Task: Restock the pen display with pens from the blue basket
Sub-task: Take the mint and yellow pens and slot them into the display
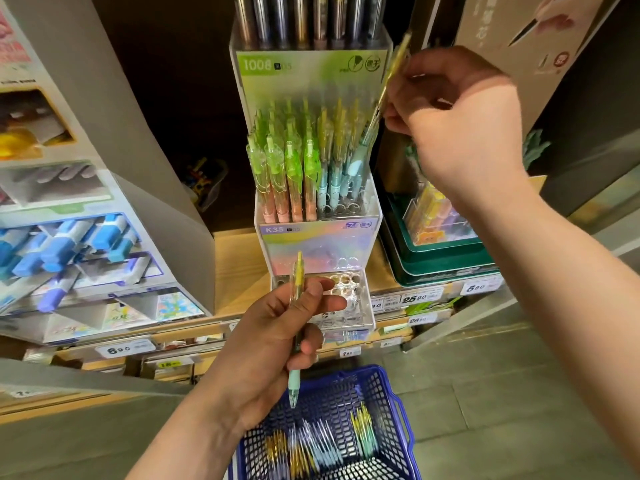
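Note:
A clear tiered pen display (372,216) stands on the shelf, its middle tier packed with green and yellow-topped pens (291,161). My right hand (457,123) grips a yellow pen (389,81) tilted over the right end of that tier, tip down among the pens. My left hand (277,337) holds another yellow pen with a mint grip (296,323) upright before the bottom tier (367,308), whose round holes are bare. The blue basket (388,396) sits below on the floor with several pens in it (322,445).
A grey cardboard display of blue and purple erasers (69,244) stands to the left. A green box with small clear cases (440,237) stands right of the pen display. Price tags (414,298) line the wooden shelf edge. A tall carton (540,46) rises at upper right.

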Available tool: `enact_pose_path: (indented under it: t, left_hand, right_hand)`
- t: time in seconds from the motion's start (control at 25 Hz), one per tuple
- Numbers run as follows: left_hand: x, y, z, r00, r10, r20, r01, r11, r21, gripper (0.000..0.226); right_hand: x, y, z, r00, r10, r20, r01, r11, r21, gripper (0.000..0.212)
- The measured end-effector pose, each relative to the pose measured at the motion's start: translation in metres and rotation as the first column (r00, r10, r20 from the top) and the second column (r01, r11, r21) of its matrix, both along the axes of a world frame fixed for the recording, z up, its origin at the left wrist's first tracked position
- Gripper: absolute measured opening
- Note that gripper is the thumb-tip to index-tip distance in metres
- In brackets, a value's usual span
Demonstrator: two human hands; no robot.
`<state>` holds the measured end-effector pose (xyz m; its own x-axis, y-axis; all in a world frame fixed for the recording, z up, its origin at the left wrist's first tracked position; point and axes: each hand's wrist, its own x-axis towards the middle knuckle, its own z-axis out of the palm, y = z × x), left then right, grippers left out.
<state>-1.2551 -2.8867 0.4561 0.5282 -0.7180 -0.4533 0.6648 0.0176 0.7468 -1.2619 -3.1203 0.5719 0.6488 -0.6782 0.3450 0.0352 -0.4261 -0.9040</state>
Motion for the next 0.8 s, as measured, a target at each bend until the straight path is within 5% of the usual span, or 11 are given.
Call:
enact_pose_path:
  t: [0.32, 0.8]
  left_hand:
    - [0.007, -0.003, -0.003, 0.992, 0.004, -0.124, -0.018, 0.994, -0.107, 0.045]
    - [0.005, -0.003, -0.008, 0.998, 0.013, -0.062, -0.023, 0.986, -0.165, 0.038]
  right_hand:
    - [0.004, 0.006, -0.017, 0.975, -0.012, -0.224, -0.049, 0.962, -0.267, 0.013]
    - [-0.005, 0.018, -0.025, 0.888, -0.080, -0.453, -0.041, 0.967, -0.251, 0.015]
